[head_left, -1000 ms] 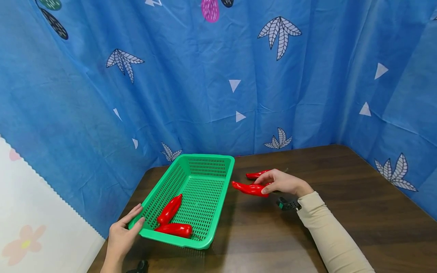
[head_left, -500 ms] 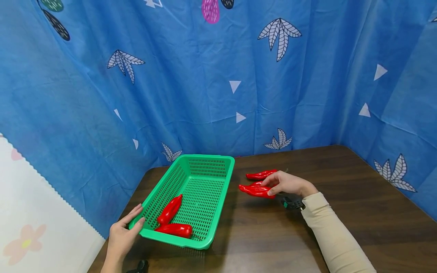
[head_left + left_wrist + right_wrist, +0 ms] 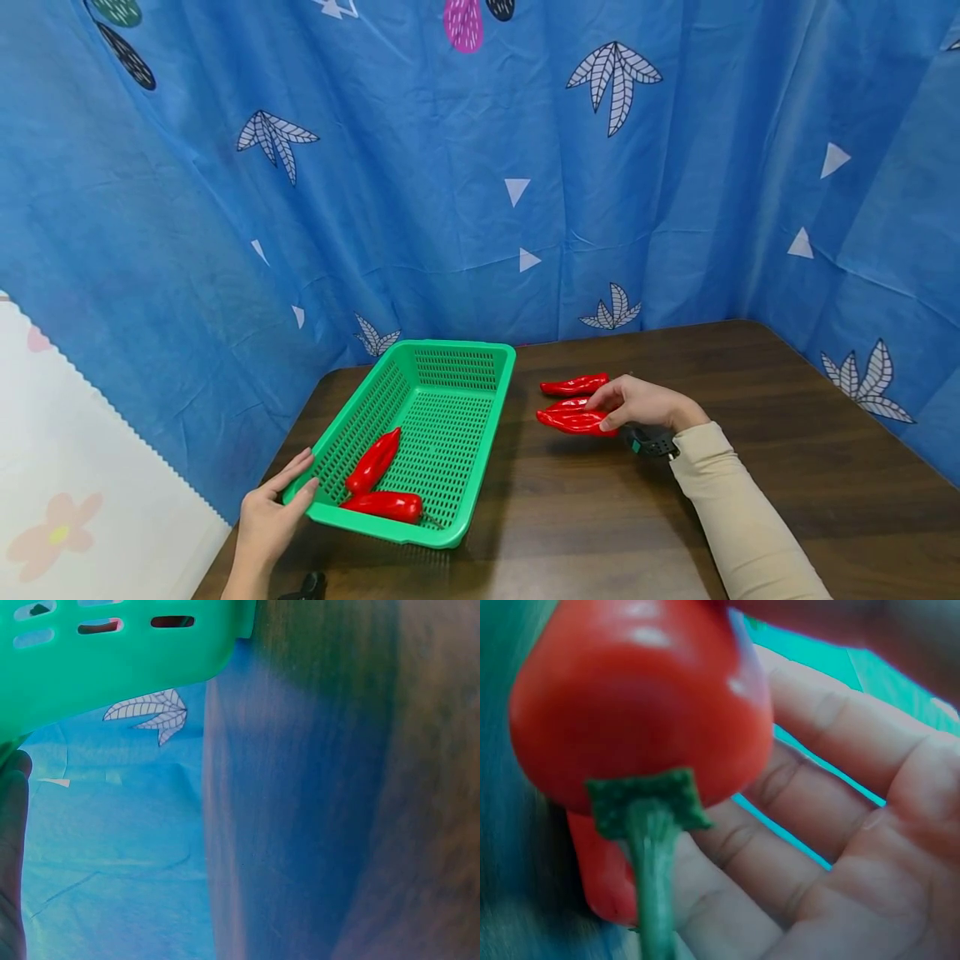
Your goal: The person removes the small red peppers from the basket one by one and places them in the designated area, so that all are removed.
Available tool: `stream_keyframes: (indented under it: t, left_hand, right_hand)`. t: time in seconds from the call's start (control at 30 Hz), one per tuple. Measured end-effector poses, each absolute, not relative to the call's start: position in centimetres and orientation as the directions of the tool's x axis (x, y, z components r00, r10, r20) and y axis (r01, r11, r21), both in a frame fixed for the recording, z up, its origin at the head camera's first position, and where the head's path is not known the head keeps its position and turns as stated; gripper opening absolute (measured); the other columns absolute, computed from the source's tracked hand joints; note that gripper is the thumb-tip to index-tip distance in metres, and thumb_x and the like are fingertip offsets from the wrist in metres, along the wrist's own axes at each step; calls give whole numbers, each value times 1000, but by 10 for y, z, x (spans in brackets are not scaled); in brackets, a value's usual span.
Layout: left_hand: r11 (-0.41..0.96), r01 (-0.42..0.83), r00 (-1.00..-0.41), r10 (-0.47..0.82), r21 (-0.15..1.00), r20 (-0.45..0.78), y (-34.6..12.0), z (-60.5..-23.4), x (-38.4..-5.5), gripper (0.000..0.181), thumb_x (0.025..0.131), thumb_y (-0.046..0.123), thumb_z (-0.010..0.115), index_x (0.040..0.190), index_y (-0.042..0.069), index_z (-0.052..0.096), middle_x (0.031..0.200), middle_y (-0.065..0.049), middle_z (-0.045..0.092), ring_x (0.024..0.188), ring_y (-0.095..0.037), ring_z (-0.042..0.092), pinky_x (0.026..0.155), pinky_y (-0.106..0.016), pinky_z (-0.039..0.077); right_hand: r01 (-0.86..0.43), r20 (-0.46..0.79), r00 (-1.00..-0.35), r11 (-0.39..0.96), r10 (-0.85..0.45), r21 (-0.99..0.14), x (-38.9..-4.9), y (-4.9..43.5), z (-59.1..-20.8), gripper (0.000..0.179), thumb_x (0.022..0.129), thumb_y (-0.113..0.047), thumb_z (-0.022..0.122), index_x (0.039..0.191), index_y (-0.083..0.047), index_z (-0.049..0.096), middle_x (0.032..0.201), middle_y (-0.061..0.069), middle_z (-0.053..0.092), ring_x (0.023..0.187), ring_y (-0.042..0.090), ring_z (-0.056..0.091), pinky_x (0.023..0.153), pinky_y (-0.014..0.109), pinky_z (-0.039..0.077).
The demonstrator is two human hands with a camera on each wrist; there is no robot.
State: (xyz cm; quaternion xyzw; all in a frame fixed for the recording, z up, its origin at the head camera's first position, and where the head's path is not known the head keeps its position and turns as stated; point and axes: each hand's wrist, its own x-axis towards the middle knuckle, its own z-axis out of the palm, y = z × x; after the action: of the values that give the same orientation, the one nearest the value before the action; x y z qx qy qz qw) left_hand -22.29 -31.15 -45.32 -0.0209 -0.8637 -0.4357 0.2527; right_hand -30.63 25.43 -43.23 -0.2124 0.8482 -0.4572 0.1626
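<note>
My right hand point(image 3: 637, 402) pinches a red pepper point(image 3: 573, 422) between thumb and fingers, to the right of a green basket point(image 3: 480, 467). Up close in the right wrist view, that pepper's green stem point(image 3: 652, 862) points toward the camera. Just behind it is a second red pepper point(image 3: 564, 404), partly hidden by the held one and the fingers. A third red pepper point(image 3: 573, 385) lies farther back on the table. My left hand point(image 3: 266, 517) holds the basket's near left corner, thumb on the rim. Inside the basket lie two red peppers, one slanted point(image 3: 373, 461) and one crosswise point(image 3: 386, 505).
The brown wooden table point(image 3: 750, 467) runs back to a blue patterned curtain point(image 3: 450, 208). A white cloth with a printed flower point(image 3: 60, 533) lies along the left side. A black wrist strap point(image 3: 648, 442) shows under the right sleeve.
My right hand has moved rightward with the held pepper, away from the basket. More of the pepper behind it has come into view. The left hand and basket stay put.
</note>
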Motion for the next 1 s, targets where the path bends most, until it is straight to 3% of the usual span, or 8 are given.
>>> stream_keyframes:
  t: [0.53,0.8,1.0]
  left_hand:
    - [618,239,-879,-191,749,437,-310,-451,-221,36,88,6,75,123,2,72,118,33,57,98,29,51,78,-3,50]
    - [622,236,-883,-184,747,432,-310,-453,-221,36,90,7,74,125,2,70,131,14,62,99,29,51,78,-3,50]
    - [626,231,-884,-184,744,429,-311,-453,-221,37,90,8,74,126,3,70,132,13,62,99,29,50,78,-3,49]
  right_hand:
    - [-186,-117,-868,536,-482,-823,-306,265,-436,39,82,-7,78,119,3,69,108,11,69,92,21,61,77,28,59]
    - [-222,-106,-856,545,-506,-809,-303,267,-435,37,83,-5,77,118,4,69,109,11,70,93,19,62,78,28,59]
    - [-222,-119,-858,570,-499,-791,-304,267,-435,35,83,-5,78,116,2,71,109,9,70,92,19,62,79,29,59]
